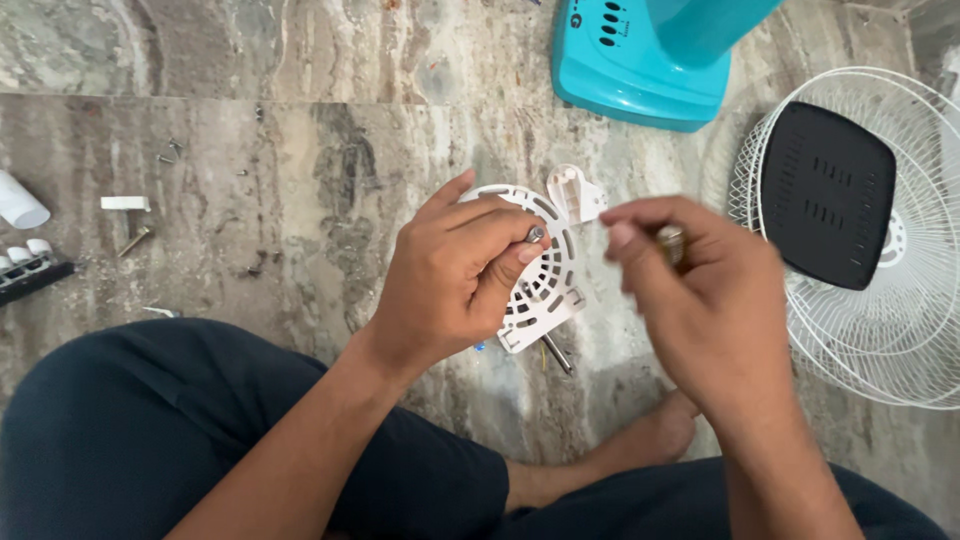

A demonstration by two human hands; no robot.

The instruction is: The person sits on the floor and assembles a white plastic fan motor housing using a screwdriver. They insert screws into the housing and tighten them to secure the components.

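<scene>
My left hand (pixel 455 275) grips a white slotted round plastic fan motor cover (pixel 548 275) with a metal shaft sticking out below it (pixel 557 353). A small metal end shows at my left fingertips (pixel 536 234). My right hand (pixel 690 290) is just right of the cover, blurred, with its fingers pinched on a small metal part (pixel 671 243). Both hands are held above the marble floor, over my crossed legs.
A turquoise fan base (pixel 640 70) stands at the top. A white wire fan grille (pixel 880 330) with a black cover (pixel 828 195) on it lies at right. Loose screws (pixel 168 152), a white clip (pixel 125 203) and a dark switch strip (pixel 30 272) lie at left.
</scene>
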